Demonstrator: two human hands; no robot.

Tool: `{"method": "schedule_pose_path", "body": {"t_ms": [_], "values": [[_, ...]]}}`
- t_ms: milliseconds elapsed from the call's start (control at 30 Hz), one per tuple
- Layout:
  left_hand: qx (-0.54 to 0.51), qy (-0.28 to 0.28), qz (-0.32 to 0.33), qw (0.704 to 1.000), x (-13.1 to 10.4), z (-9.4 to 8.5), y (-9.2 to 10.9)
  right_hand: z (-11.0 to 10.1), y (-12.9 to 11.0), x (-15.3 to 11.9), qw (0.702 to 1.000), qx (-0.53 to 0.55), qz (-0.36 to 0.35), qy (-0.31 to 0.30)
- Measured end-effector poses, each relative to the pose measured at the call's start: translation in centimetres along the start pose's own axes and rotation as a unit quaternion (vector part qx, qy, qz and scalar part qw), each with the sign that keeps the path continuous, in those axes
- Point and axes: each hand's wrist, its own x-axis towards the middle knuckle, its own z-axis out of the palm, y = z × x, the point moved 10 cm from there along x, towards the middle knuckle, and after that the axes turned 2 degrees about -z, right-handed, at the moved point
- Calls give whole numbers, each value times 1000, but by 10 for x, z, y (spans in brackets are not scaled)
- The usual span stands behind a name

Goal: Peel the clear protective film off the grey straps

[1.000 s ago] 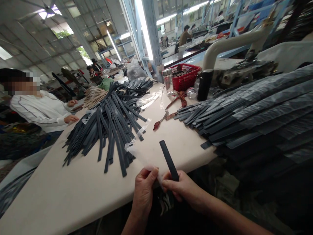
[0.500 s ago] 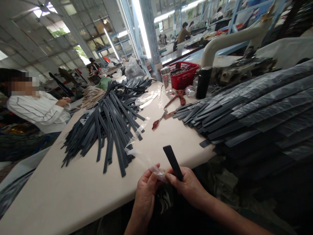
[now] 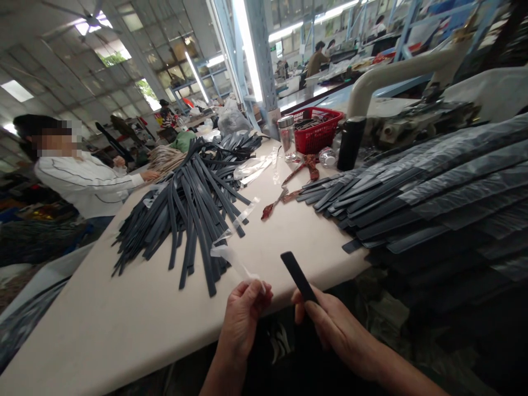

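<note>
Near the table's front edge, my left hand is closed, pinching the end of a clear plastic sleeve that trails away over the tabletop. My right hand is wrapped round a dark grey strap, whose flat rounded end points up and away from me. The strap's lower part is hidden in the hand and against the dark background. A gap separates the two hands. Beyond them a large fanned pile of similar dark straps lies on the cream table.
At the right is a stack of plastic-covered straps. Red-handled scissors, a glass jar, a red basket and a machine with a curved pale arm stand farther back. A co-worker in a white top is at the left.
My hands have drawn apart; the right has let go of the plastic and moved right with the strap. The left still pinches the plastic. The co-worker's arm now reaches to the pale pile.
</note>
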Motion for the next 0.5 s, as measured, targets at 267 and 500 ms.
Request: {"method": "schedule_pose_path", "body": {"t_ms": [267,500], "values": [[-91,35,-17,995,6,6,-8,24,6,-20,996,-54,14,-72],[-100,14,-14,995,7,16,-6,29,19,-15,992,-95,43,-73]]}}
